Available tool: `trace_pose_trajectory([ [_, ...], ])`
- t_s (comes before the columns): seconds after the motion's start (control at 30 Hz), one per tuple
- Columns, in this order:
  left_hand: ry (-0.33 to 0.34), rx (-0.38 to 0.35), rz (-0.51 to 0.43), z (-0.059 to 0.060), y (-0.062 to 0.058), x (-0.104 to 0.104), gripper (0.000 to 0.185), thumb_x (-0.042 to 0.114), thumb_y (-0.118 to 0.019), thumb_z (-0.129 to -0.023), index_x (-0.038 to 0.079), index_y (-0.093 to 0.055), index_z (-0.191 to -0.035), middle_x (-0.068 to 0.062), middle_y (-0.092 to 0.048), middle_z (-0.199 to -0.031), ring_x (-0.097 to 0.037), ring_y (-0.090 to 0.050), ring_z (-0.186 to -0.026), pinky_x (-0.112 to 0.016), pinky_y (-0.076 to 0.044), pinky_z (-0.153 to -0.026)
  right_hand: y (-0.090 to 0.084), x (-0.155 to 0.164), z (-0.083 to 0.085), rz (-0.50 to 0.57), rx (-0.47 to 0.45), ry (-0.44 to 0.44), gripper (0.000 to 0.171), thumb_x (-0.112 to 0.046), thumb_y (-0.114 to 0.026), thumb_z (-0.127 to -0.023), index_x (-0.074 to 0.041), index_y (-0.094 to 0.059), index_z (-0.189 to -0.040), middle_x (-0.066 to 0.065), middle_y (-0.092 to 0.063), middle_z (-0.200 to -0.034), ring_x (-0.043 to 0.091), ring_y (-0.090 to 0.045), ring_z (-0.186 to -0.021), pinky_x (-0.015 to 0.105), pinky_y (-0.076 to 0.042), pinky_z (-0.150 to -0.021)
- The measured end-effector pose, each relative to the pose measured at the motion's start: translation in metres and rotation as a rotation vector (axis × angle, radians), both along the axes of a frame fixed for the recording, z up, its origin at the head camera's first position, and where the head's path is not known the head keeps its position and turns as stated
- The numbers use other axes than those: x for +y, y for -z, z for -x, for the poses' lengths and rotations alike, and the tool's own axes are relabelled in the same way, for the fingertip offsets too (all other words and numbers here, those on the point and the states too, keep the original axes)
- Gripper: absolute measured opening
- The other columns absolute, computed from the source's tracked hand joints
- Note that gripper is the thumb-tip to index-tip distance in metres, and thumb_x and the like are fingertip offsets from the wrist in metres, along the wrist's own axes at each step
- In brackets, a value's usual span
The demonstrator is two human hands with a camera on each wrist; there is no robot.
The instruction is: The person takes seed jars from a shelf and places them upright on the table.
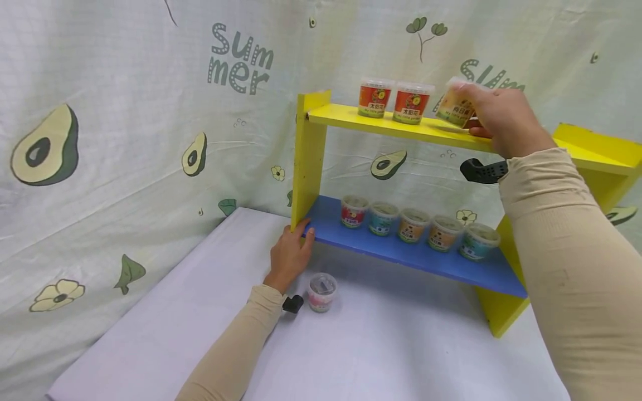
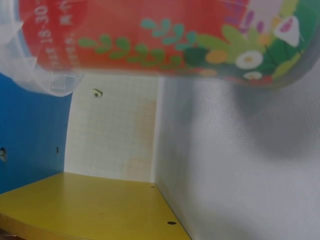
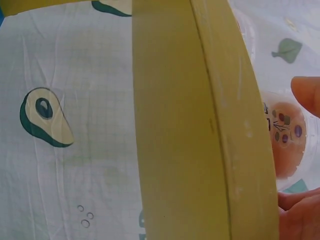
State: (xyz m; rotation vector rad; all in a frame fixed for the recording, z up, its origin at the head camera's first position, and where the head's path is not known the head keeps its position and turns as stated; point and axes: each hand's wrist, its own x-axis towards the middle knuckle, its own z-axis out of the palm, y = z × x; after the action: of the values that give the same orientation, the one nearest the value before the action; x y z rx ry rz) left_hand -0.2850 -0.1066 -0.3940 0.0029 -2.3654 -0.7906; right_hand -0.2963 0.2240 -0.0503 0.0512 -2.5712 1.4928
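Note:
My right hand [image 1: 494, 117] grips an orange-labelled cup [image 1: 455, 107], tilted, on the yellow top shelf [image 1: 351, 118], to the right of two red-labelled cups [image 1: 374, 98]. In the right wrist view that orange-labelled cup [image 3: 284, 142] shows past the yellow shelf edge [image 3: 200, 125], with fingertips [image 3: 306, 95] beside it. My left hand [image 1: 290, 253] rests against the left end of the blue lower shelf [image 1: 401, 250] and the yellow side post [image 1: 307, 161]. A red-labelled cup [image 1: 321, 292] stands on the table by my left wrist; the same red-labelled cup [image 2: 165, 37] fills the left wrist view.
Several cups [image 1: 416, 225] stand in a row on the blue shelf. The rack stands on a white table [image 1: 165, 317] against a cloth backdrop [image 1: 125, 111] printed with avocados. Black wrist camera mounts [image 1: 482, 170] show under both wrists.

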Motion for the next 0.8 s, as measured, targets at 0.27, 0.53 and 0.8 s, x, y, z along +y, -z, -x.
trace_pose_trajectory([
  [0.27,0.0,-0.004,0.001,0.0,0.001,0.0,0.05,0.051,-0.039,-0.104,0.026,-0.055,-0.144,-0.019,-0.06,-0.115,-0.034,-0.065,-0.094,-0.053,-0.052,-0.072,0.001,0.001,-0.002,0.195,0.038,-0.035,0.072,-0.068,-0.074,-0.075,-0.018,-0.057,-0.124,-0.004,-0.056,-0.114,0.016,-0.058,-0.097,0.019,-0.053,-0.068],
  [0.53,-0.007,-0.035,-0.001,0.0,0.005,-0.001,0.05,0.053,-0.038,-0.104,0.028,-0.054,-0.145,-0.019,-0.06,-0.118,-0.035,-0.064,-0.098,-0.054,-0.052,-0.075,0.007,0.002,-0.003,0.233,0.095,-0.039,0.07,-0.066,-0.074,-0.077,-0.013,-0.057,-0.121,-0.003,-0.06,-0.109,0.013,-0.061,-0.086,0.018,-0.053,-0.066],
  [0.8,0.013,0.003,0.0,0.0,0.003,-0.001,0.051,0.052,-0.038,-0.105,0.025,-0.055,-0.144,-0.02,-0.06,-0.114,-0.034,-0.064,-0.091,-0.052,-0.052,-0.071,0.009,0.007,-0.006,0.24,0.155,-0.076,0.066,-0.065,-0.072,-0.079,-0.013,-0.058,-0.119,-0.002,-0.061,-0.106,0.015,-0.061,-0.09,0.019,-0.054,-0.065],
])
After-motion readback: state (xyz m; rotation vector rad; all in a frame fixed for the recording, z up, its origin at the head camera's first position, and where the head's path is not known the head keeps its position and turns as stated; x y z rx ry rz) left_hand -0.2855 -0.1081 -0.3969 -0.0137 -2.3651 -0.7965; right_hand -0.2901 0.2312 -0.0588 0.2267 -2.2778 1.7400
